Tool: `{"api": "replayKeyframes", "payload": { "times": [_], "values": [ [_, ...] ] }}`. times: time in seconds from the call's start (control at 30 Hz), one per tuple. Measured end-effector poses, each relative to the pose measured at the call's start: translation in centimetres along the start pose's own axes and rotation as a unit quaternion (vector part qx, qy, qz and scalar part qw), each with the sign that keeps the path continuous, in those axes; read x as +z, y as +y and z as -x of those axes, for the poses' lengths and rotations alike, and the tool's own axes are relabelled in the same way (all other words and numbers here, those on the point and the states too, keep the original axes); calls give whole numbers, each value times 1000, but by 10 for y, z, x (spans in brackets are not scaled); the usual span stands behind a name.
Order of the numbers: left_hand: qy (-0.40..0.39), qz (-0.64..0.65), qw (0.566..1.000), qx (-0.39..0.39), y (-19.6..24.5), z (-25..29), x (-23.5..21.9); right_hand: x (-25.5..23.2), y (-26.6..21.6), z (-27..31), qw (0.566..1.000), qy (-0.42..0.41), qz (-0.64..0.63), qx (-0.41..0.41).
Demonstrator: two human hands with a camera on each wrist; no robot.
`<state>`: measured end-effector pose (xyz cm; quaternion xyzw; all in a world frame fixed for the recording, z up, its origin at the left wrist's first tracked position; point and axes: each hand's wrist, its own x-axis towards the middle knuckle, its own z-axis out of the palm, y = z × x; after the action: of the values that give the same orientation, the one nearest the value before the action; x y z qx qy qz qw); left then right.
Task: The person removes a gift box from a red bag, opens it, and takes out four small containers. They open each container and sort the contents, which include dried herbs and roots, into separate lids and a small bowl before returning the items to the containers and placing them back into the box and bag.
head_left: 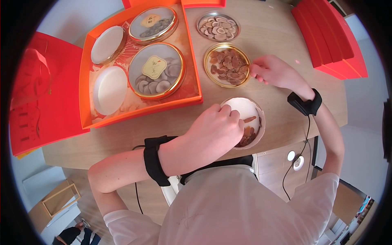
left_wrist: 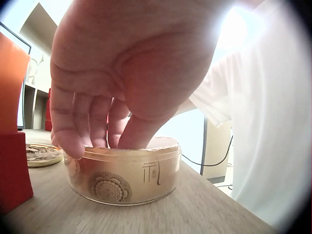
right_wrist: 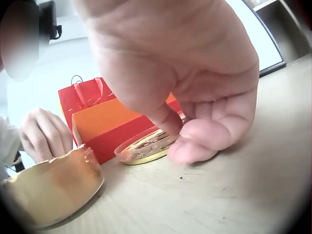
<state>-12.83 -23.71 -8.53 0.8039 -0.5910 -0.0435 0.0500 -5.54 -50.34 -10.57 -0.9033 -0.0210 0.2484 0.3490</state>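
Note:
My left hand (head_left: 212,132) reaches down into a clear-walled round tub (left_wrist: 122,183) with a white lining, its fingertips hidden below the rim. Brown dried slices (head_left: 247,136) lie inside, one longer strip close to the fingers. I cannot tell whether the fingers pinch a slice. Beyond the tub stands a gold-rimmed round box (head_left: 207,71) with reddish-brown dried slices (head_left: 229,64) spread in it. At its right edge, my right hand (head_left: 277,71) has curled fingers and thumb at the rim; in the right wrist view the thumb reaches behind the fingers to the box's side.
An orange-red gift box (head_left: 143,109) at left holds two lidded round containers and two white round wells. A round dish of pale slices (head_left: 218,28) sits at the back. Red boxes (head_left: 326,36) stand at right, a red bag (head_left: 45,94) far left. A cable (head_left: 307,134) hangs below the right wrist.

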Motion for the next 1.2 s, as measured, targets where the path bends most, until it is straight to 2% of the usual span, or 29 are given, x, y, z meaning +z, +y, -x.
{"api": "replayKeyframes", "payload": {
  "times": [0.07, 0.27, 0.37, 0.47, 0.57, 0.67, 0.97, 1.07, 1.2],
  "values": [
    [1, -3, 1000, -2, 0, 0, 1, -1, 2, -2, 1000, -3, 18, 3],
    [11, 2, 1000, 3, -1, 1, -1, -11, -13, 21, 970, 136, 196, -44],
    [-4, -2, 1000, -8, 1, -1, 0, -7, -22, 23, 957, 100, 270, -48],
    [4, -4, 1000, -6, 1, 0, 0, -2, -15, 23, 962, 152, 218, -59],
    [9, -3, 1000, -6, 2, 1, 0, -5, -12, 19, 961, 134, 235, -54],
    [9, -8, 1000, -8, 2, 1, 2, -7, -21, 23, 962, 157, 219, -36],
    [3, -12, 1000, -5, 2, 1, -1, -4, 0, 7, 978, 102, 172, -56],
    [71, 0, 997, 9, 0, 0, 4, -1, 4, 4, 982, 99, 150, -62],
    [55, -10, 998, 7, 1, 1, 3, 0, 6, 0, 981, 91, 157, -66]
  ]
}}
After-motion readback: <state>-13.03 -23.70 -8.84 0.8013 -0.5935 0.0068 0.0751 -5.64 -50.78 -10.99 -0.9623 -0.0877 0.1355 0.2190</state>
